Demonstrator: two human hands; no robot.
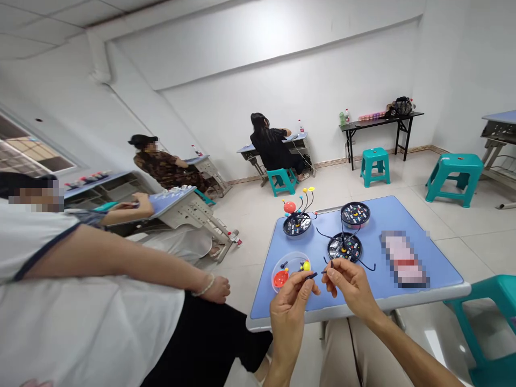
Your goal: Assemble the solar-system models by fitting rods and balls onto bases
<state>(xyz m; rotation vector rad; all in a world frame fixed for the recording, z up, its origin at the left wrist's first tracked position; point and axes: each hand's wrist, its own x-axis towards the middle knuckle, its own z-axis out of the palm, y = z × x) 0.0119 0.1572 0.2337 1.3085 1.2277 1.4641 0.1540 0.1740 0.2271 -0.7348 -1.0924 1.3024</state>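
Observation:
Near the front edge of the blue tabletop, my left hand (293, 299) pinches a small dark piece (312, 276). My right hand (347, 282) closes on another thin dark piece (324, 272), a short way to the right. A clear round bowl (274, 269) behind my left hand holds a red cup-like part (281, 278), a yellow ball (307, 266) and small dark parts. Beyond my right hand stands a black round base (334, 248) with bent black rods. A finished-looking model with a red ball (289, 207) and coloured balls on rods stands at the back left.
Another black disc (355, 214) sits at the table's back, and a blurred phone-like object (405, 259) lies at the right. A person in white (100, 322) stands close at the left. Green stools (455, 169) and other seated people are farther off.

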